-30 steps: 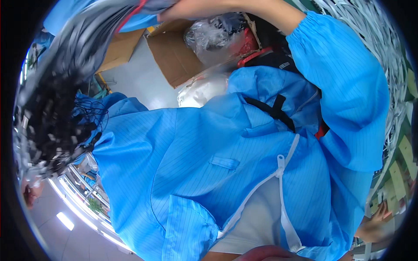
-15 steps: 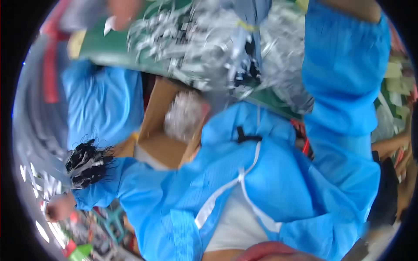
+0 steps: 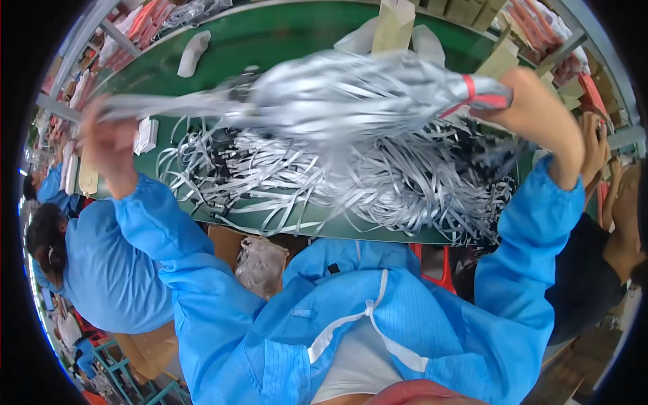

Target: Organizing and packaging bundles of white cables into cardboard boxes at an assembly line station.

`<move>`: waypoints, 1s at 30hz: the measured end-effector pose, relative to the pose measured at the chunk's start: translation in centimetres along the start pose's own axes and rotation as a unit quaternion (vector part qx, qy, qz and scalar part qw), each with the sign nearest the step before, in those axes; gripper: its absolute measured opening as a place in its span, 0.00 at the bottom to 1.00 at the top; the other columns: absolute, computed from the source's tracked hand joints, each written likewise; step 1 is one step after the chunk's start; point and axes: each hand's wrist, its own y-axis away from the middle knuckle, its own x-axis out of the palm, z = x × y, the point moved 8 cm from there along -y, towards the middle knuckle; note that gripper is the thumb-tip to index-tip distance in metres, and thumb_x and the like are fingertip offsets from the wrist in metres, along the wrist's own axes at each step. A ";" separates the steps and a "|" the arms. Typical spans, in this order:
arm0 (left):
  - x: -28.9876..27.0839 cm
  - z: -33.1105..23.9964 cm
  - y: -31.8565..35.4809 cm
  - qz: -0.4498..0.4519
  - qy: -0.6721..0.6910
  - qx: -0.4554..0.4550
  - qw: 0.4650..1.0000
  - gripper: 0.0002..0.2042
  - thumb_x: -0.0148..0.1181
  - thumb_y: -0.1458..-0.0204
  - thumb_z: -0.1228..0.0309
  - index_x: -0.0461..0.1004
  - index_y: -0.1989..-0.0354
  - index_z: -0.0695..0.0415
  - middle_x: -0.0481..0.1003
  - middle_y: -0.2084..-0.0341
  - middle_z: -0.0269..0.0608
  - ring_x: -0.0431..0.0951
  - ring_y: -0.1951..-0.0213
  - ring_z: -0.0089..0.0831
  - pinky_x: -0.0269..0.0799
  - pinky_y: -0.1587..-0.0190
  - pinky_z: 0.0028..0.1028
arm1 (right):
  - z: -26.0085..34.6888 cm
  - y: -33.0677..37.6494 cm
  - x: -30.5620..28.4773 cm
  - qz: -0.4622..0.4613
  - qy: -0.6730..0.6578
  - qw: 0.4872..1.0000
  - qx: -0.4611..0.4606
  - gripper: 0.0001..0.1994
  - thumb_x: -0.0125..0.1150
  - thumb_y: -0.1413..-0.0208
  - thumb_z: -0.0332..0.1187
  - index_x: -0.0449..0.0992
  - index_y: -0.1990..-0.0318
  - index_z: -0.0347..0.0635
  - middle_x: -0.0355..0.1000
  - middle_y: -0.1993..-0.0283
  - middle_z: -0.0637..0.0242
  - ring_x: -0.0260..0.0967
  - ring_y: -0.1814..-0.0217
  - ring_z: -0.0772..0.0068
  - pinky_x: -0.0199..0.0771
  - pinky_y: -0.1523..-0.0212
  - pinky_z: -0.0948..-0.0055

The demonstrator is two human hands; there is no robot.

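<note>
My bundle (image 3: 351,94) blurs, hiding the belt (image 3: 270,40); right hand (image 3: 533,108) clamps its taped end, left hand (image 3: 111,145) grips the tail. Loose strips (image 3: 378,182) lie beneath.

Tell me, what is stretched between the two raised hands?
A blurred bundle of silvery strips, red-banded, spans from left hand to right hand, in the head view.

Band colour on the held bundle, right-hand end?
Red band on the silver bundle; head view.

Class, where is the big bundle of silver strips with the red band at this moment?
In the head view, the bundle of silver strips is stretched between the left hand and right hand, above the loose strips on the green table.
</note>
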 end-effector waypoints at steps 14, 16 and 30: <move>30.9 16.5 10.7 0.469 -0.285 0.258 0.795 0.47 0.78 0.58 0.67 0.58 0.27 0.52 0.76 0.46 0.54 0.74 0.42 0.54 0.69 0.38 0.41 | -7.3 2.0 -0.3 -0.125 0.006 0.976 0.179 0.16 0.73 0.53 0.34 0.77 0.71 0.26 0.66 0.82 0.48 0.64 0.82 0.65 0.66 0.74 0.60; 31.3 19.5 9.2 0.502 -0.364 0.172 0.766 0.41 0.75 0.58 0.67 0.64 0.31 0.51 0.78 0.53 0.54 0.78 0.50 0.54 0.73 0.45 0.41 | -6.0 2.8 -3.4 -0.155 -0.048 0.976 0.148 0.16 0.73 0.53 0.33 0.76 0.72 0.26 0.62 0.83 0.52 0.58 0.81 0.72 0.62 0.76 0.62; 22.8 2.9 10.5 0.379 -0.612 0.339 0.606 0.18 0.64 0.59 0.74 0.75 0.55 0.51 0.71 0.63 0.36 0.74 0.56 0.37 0.65 0.51 0.38 | -12.0 1.4 7.6 -0.004 0.052 0.986 0.161 0.18 0.78 0.55 0.39 0.83 0.61 0.36 0.81 0.65 0.51 0.79 0.67 0.48 0.79 0.63 0.57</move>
